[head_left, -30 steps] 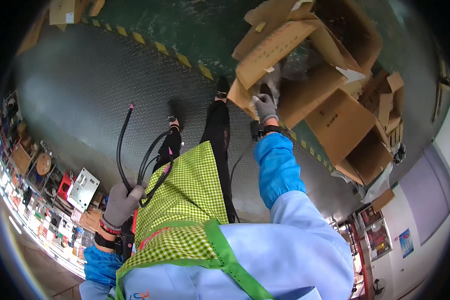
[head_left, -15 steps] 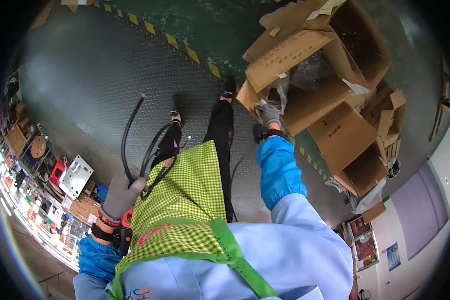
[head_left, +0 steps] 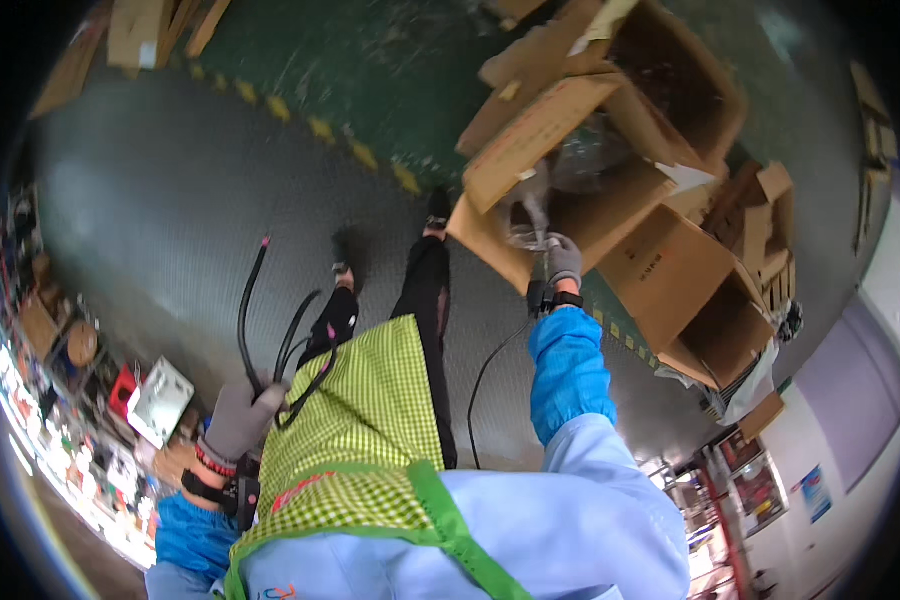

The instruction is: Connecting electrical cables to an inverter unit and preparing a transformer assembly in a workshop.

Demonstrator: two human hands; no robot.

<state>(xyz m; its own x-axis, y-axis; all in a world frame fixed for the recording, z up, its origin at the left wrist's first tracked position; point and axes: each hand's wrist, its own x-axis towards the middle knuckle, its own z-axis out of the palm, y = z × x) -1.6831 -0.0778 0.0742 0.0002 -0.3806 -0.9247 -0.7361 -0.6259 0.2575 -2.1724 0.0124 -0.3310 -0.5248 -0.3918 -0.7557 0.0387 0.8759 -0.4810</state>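
Note:
My left hand [head_left: 240, 420] is closed round a bunch of thick black cables [head_left: 245, 325]. Their loose ends stick up past the fingers and curl beside my apron; one long end has a pink tip. My right hand [head_left: 564, 258], gloved in grey, is at the near edge of an open cardboard box [head_left: 607, 226]. Its fingers look closed on a crumpled clear plastic bag [head_left: 533, 205] that hangs over that edge; the fingertips are partly blurred. A thin black cord [head_left: 482, 385] hangs from near the right wrist.
Another open carton [head_left: 690, 285] lies to the right, and a larger one [head_left: 675, 75] stands behind. Cluttered shelves [head_left: 65, 330] line the left side, with a white metal panel [head_left: 162, 402]. Yellow-black tape [head_left: 320, 130] crosses the floor.
My right hand has drawn back a little along the box edge, with the plastic stretching toward it. The view has shifted, and the left hand still holds the cables.

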